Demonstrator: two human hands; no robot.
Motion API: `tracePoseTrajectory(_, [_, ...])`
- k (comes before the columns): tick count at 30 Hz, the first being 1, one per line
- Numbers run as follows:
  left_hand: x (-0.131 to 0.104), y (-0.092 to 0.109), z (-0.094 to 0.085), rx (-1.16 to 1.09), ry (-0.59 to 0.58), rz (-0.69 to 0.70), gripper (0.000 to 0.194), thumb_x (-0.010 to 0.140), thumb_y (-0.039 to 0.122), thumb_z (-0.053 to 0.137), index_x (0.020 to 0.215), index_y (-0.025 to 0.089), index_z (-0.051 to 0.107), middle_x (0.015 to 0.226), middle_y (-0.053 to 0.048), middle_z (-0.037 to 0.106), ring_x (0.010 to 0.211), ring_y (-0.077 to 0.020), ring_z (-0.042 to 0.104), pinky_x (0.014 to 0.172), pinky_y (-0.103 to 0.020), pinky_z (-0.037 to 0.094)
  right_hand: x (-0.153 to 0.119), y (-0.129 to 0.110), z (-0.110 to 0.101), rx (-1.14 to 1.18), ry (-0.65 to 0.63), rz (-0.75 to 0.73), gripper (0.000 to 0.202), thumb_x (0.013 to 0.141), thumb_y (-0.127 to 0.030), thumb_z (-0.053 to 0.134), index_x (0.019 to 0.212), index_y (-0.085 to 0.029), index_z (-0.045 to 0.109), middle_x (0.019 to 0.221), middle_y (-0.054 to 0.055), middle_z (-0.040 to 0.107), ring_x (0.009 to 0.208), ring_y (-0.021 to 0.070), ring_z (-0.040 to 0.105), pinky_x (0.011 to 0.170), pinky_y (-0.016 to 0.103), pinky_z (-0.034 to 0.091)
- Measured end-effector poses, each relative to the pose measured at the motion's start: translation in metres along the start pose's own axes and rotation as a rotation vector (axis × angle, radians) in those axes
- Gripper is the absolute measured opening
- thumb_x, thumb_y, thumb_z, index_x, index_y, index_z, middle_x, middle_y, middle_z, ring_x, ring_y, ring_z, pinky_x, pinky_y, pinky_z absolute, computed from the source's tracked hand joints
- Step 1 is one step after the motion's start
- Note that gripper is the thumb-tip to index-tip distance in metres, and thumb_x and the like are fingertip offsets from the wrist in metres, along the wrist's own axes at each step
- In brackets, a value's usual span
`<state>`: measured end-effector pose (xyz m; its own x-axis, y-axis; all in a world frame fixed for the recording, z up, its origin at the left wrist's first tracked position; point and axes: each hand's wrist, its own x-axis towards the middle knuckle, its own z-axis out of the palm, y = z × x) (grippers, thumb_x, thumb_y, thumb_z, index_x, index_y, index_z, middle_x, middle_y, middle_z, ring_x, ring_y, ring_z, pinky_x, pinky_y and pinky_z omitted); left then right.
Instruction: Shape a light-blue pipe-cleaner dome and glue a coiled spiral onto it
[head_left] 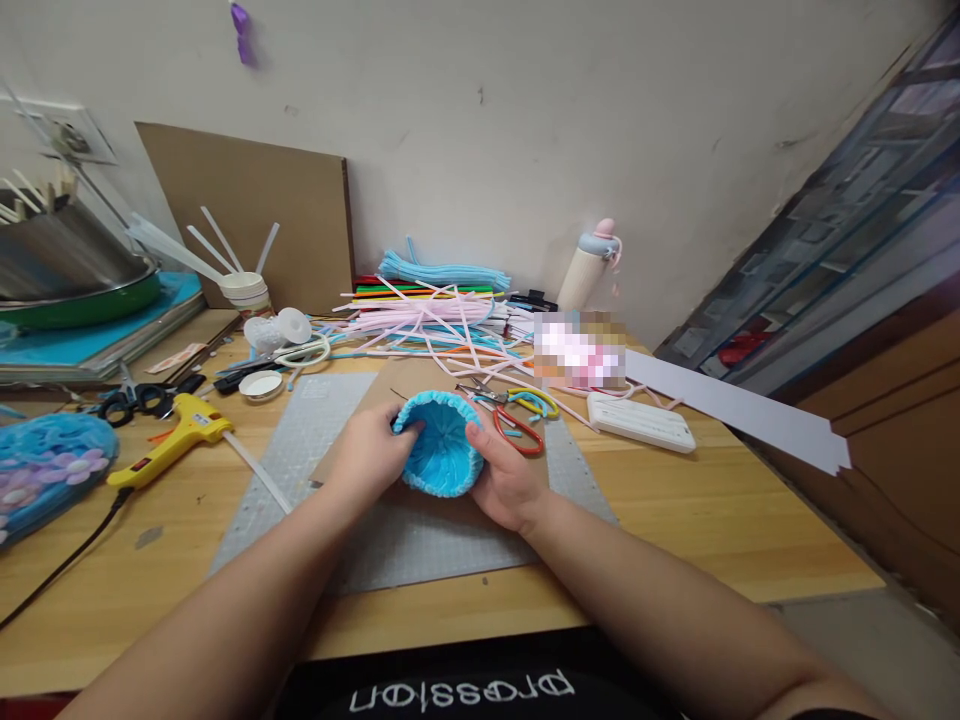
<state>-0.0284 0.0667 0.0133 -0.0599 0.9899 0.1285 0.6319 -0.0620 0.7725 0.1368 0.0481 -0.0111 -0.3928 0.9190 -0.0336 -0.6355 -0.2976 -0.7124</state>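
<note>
A round blue fuzzy cup-shaped piece (441, 450) is held up with its hollow side facing me. My left hand (373, 445) grips its left rim, the thumb inside and the fingers hidden behind. On the right side, my right hand (508, 482) holds the rim, with the thumb at the upper right edge and the fingers around the outside. Beneath both hands lie a brown board (390, 385) and a grey cutting mat (375, 560). Red-handled pliers (519, 432) and yellow-handled pliers (536, 402) rest just beyond the right hand.
A yellow glue gun (169, 442) and black scissors (135, 403) lie left, near a blue flowered piece (56, 470). Pipe cleaners (427, 315) are piled at the back. A white box (641, 422) and a bottle (586, 268) stand right; a paper cup (246, 290) is back left.
</note>
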Motion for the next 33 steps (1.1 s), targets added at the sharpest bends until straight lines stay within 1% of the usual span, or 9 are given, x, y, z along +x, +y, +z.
tracePoseTrajectory(5, [0.000,0.000,-0.001,0.200,-0.041,0.006,0.025,0.079,0.031,0.054,0.092,0.019,0.072,0.089,-0.006,0.074,0.079,-0.0237,0.065,0.067,-0.029,0.042,0.000,0.001,0.000,-0.015,0.001,0.010,0.057,0.080,-0.034,0.068,0.133,-0.029,0.047,0.123,0.002,0.064,0.108,0.0230,0.062,0.095,0.042,0.049])
tracePoseTrajectory(9, [-0.001,0.004,0.002,0.071,-0.076,0.007,0.030,0.078,0.037,0.056,0.098,0.017,0.068,0.095,-0.006,0.073,0.085,-0.0236,0.066,0.072,-0.029,0.046,0.004,-0.001,0.002,0.001,0.068,-0.080,0.049,0.080,-0.032,0.065,0.127,-0.028,0.052,0.114,0.001,0.068,0.106,0.0231,0.062,0.095,0.042,0.049])
tracePoseTrajectory(17, [-0.003,0.010,0.003,0.094,-0.177,-0.098,0.025,0.076,0.036,0.058,0.088,0.017,0.067,0.085,-0.007,0.073,0.076,-0.0256,0.069,0.067,-0.032,0.050,0.006,0.000,-0.001,-0.074,0.057,-0.050,0.038,0.082,-0.035,0.061,0.119,-0.025,0.057,0.112,0.001,0.068,0.105,0.0235,0.063,0.091,0.041,0.051])
tracePoseTrajectory(20, [-0.005,0.016,-0.001,0.021,-0.321,-0.249,0.034,0.078,0.041,0.054,0.097,0.014,0.063,0.072,-0.007,0.070,0.055,-0.0227,0.066,0.050,-0.030,0.049,0.008,-0.010,-0.006,-0.251,0.154,-0.012,0.041,0.082,-0.042,0.060,0.119,-0.025,0.055,0.112,0.003,0.067,0.104,0.0236,0.062,0.089,0.041,0.051])
tracePoseTrajectory(23, [-0.008,0.021,-0.004,-0.017,-0.481,-0.347,0.047,0.084,0.053,0.043,0.099,0.011,0.060,0.058,-0.006,0.064,0.042,-0.0209,0.060,0.040,-0.029,0.045,0.009,-0.029,-0.011,-0.657,0.227,-0.078,0.051,0.076,-0.031,0.065,0.125,-0.025,0.051,0.115,0.004,0.063,0.106,0.0227,0.060,0.089,0.039,0.049])
tracePoseTrajectory(26, [-0.012,0.020,-0.005,0.089,-0.444,-0.191,0.054,0.085,0.058,0.041,0.106,0.013,0.061,0.072,-0.008,0.068,0.054,-0.0221,0.064,0.048,-0.031,0.048,0.010,-0.043,-0.016,-1.031,0.132,-0.086,0.041,0.076,-0.018,0.058,0.117,-0.021,0.059,0.112,0.007,0.064,0.102,0.0224,0.062,0.089,0.039,0.049])
tracePoseTrajectory(30, [-0.018,0.022,-0.007,0.224,-0.152,0.214,0.044,0.085,0.041,0.052,0.121,0.015,0.056,0.104,-0.011,0.067,0.091,-0.0254,0.065,0.075,-0.038,0.051,0.011,-0.042,-0.021,-1.305,0.076,-0.127,0.033,0.078,-0.013,0.053,0.108,-0.019,0.065,0.114,0.007,0.067,0.107,0.0218,0.060,0.096,0.040,0.044])
tracePoseTrajectory(32, [-0.023,0.028,-0.011,0.216,-0.145,0.484,0.031,0.088,0.033,0.051,0.113,0.018,0.062,0.112,-0.009,0.066,0.104,-0.0233,0.060,0.089,-0.039,0.047,0.011,-0.038,-0.022,-1.335,0.071,-0.161,0.033,0.079,-0.013,0.053,0.109,-0.020,0.064,0.115,0.007,0.067,0.108,0.0212,0.060,0.096,0.039,0.045])
tracePoseTrajectory(33, [-0.027,0.031,-0.014,0.228,-0.216,0.605,0.025,0.090,0.033,0.050,0.106,0.020,0.065,0.111,-0.007,0.066,0.105,-0.0218,0.060,0.094,-0.039,0.045,0.011,-0.038,-0.022,-1.340,0.074,-0.170,0.032,0.079,-0.013,0.053,0.109,-0.019,0.064,0.114,0.007,0.067,0.107,0.0208,0.061,0.094,0.039,0.046])
